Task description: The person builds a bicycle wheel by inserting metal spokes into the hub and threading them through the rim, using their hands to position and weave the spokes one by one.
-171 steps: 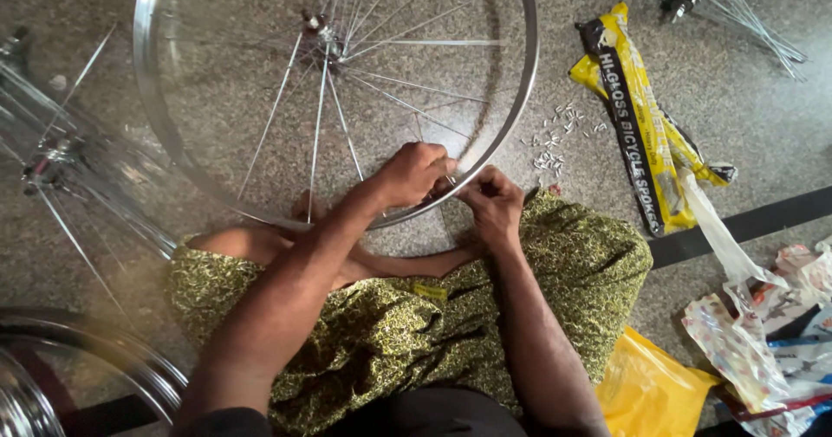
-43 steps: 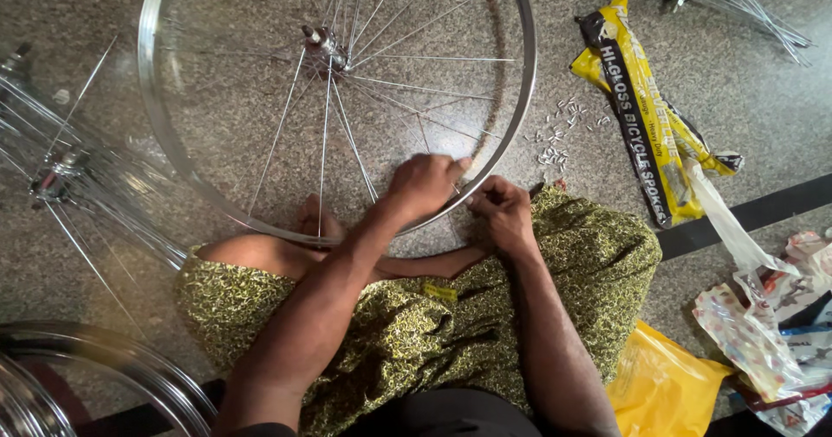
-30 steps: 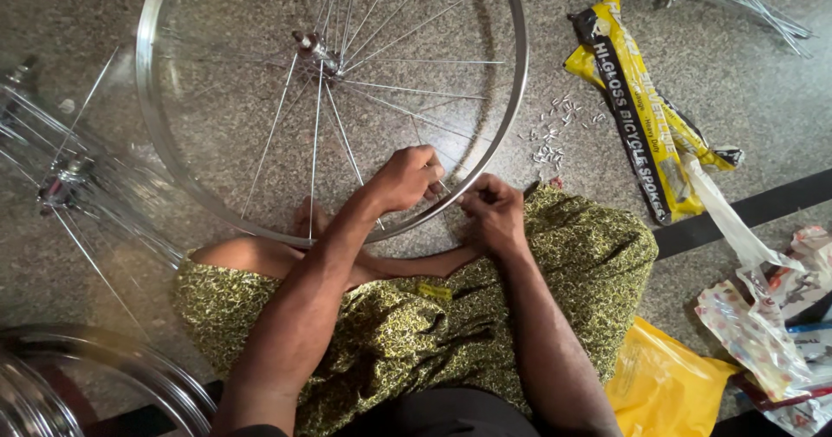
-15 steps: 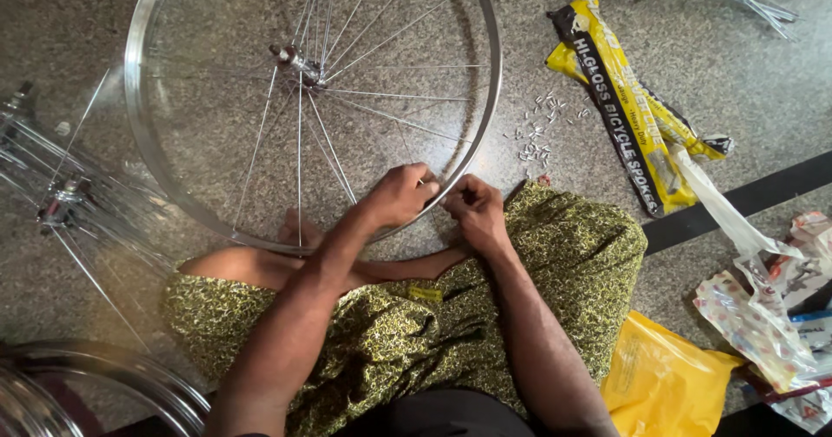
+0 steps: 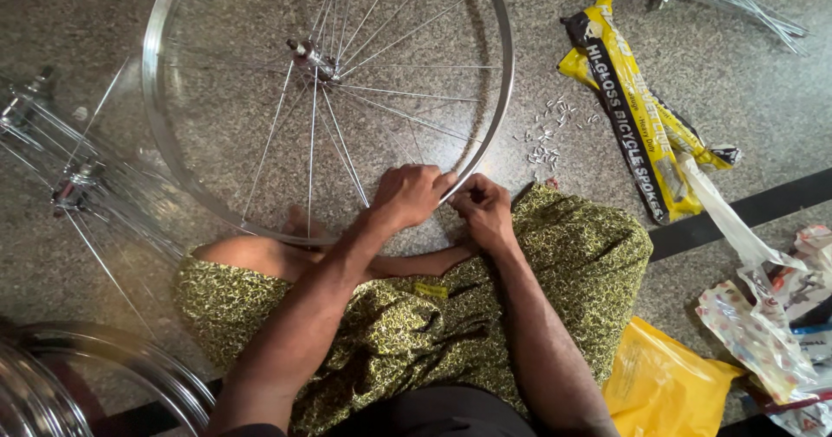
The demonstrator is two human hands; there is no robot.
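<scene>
- Head view, centre: a silver bicycle wheel rim [image 5: 165, 142] is laid flat on the speckled stone floor [image 5: 763, 99], its near edge brought up against the seated person's knees.
- Hub [image 5: 305, 53]: set off-centre within the rim, upper left; thin spokes [image 5: 381, 112] are fanned from it, only part of the rim being laced.
- Left hand [image 5: 414, 194]: curled closed over the rim's near edge, where a spoke is met.
- Right hand [image 5: 485, 212]: fingers pinched narrow just beside the left hand, at the same stretch of rim; what is pinched is too small to be told.
- Small metal nipples [image 5: 546, 134]: scattered on the floor just right of the rim.
- Yellow-and-black spoke packet [image 5: 633, 116]: laid further right, torn open.
- Yellow plastic bag [image 5: 659, 385]: placed by the right knee.
- Further spoked wheels [image 5: 69, 177]: seen at the left edge.
- Green patterned cloth [image 5: 572, 264]: worn over the lap.
</scene>
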